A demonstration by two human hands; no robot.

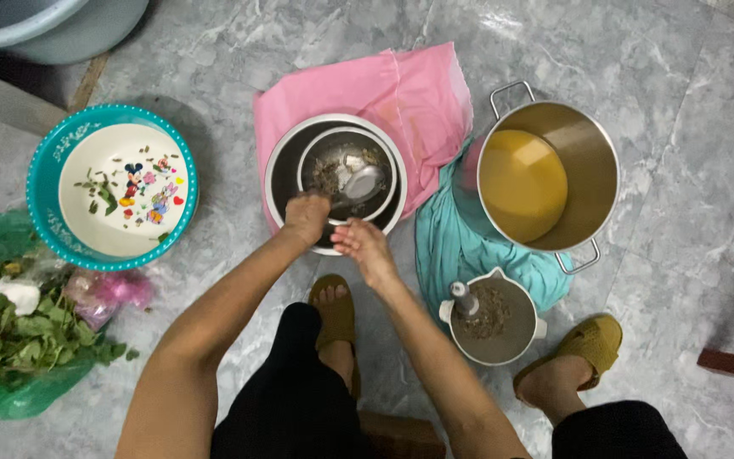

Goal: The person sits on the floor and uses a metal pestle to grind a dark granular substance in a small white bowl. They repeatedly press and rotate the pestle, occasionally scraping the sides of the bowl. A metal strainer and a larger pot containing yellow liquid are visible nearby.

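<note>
Left hand (306, 217) clamps ladle (358, 184) over sieve (346, 161); right hand (365, 246) open beside pot (584, 161).

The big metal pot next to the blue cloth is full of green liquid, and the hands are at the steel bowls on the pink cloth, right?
Not quite. The head view shows the liquid in the metal pot is yellow-orange, not green. The rest holds.

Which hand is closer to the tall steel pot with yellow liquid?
Right. The right hand is at the steel bowl's near rim, on the side toward the pot; the left hand grips the ladle farther away.
</note>
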